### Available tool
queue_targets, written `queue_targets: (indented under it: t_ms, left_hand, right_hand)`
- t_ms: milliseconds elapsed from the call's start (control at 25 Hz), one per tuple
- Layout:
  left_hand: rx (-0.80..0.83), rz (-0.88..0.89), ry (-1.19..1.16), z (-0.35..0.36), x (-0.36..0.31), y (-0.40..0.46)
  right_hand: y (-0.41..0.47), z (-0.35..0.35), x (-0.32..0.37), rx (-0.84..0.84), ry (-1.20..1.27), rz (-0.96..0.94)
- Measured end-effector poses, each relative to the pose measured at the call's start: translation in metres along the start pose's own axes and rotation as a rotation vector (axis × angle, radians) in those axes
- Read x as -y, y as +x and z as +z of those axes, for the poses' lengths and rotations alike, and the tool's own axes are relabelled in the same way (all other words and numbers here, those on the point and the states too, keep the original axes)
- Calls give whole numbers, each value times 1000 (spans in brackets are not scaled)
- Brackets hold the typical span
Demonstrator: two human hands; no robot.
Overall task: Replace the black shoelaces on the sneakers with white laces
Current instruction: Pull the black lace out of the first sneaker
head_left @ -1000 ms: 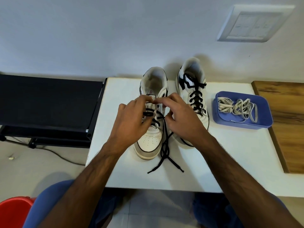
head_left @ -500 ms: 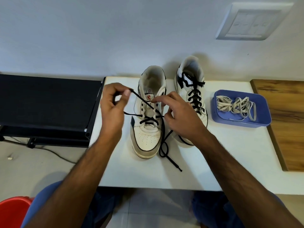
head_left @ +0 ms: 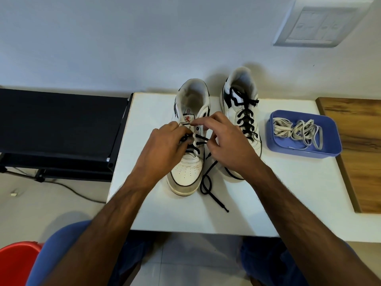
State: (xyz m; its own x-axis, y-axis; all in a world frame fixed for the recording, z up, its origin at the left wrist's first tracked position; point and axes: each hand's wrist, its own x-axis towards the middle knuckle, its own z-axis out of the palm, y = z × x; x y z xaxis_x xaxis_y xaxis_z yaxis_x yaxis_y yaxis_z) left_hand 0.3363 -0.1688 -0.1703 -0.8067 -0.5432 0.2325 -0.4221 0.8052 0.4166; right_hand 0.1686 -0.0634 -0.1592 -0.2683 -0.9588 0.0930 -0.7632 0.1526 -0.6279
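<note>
Two white sneakers stand side by side on the white table (head_left: pixel 288 203), toes toward me. The left sneaker (head_left: pixel 186 170) has its upper eyelets bare and a black lace (head_left: pixel 206 182) still crossing the lower ones, one free end trailing in a loop on the table beside the toe. My left hand (head_left: pixel 165 145) pinches the black lace at the shoe's left eyelets. My right hand (head_left: pixel 228 143) rests on the shoe's right side with fingers curled at the eyelets, holding its upper. The right sneaker (head_left: pixel 240 104) keeps its black lacing. White laces (head_left: pixel 296 131) lie bundled in a blue tray (head_left: pixel 334 149).
A black bench or rack (head_left: pixel 57 124) adjoins the table's left edge. A wooden board (head_left: pixel 358 149) lies at the right. A red bucket (head_left: pixel 14 263) is at the lower left by my knee. A switch plate (head_left: pixel 321 23) hangs on the wall.
My left hand, which had pulled a lace end up and out to the left, has come back down onto the left sneaker's eyelets. The right hand has stayed on the shoe.
</note>
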Motion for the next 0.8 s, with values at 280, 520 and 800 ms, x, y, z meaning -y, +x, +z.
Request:
queue_targets:
  t_ms: [280,520,800]
  left_hand:
    - [-422,-406,-855,-9,0,6]
    - [-676,-546,-1581,-31,7,6]
    - [-78,-699,-194,-15,11,0]
  right_hand:
    - [-1,-3,0,-11,-1,7]
    - [-1,-4,0,-11,4,-5]
    - [-1,0,2,4,-17,-13]
